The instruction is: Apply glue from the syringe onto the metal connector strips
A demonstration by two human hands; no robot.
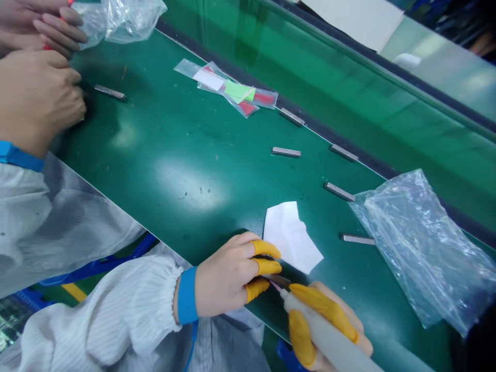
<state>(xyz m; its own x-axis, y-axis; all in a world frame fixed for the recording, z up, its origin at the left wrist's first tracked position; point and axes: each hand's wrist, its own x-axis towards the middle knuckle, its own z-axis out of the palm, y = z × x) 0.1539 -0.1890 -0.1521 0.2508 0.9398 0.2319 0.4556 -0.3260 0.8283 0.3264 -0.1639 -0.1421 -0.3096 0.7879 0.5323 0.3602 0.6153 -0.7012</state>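
My left hand (232,274), with yellow finger cots and a blue wristband, is closed around a narrow dark connector strip (282,280) near the table's front edge; the fingers hide much of it. Wrapped in my right hand (337,320), also wearing yellow finger cots, is a white squeeze bottle (329,330). Its thin pink tip points left, reaching the strip by my left fingertips; whether it touches cannot be made out. Just beyond my left fingers lies a torn piece of white paper (290,235).
Several connectors (339,191) lie scattered on the green tabletop (174,144). A clear plastic bag (422,248) rests at right. Small labelled bags (228,90) lie along the back ledge. At upper left, a co-worker's hands (42,93) hold something red beside another clear bag (127,18).
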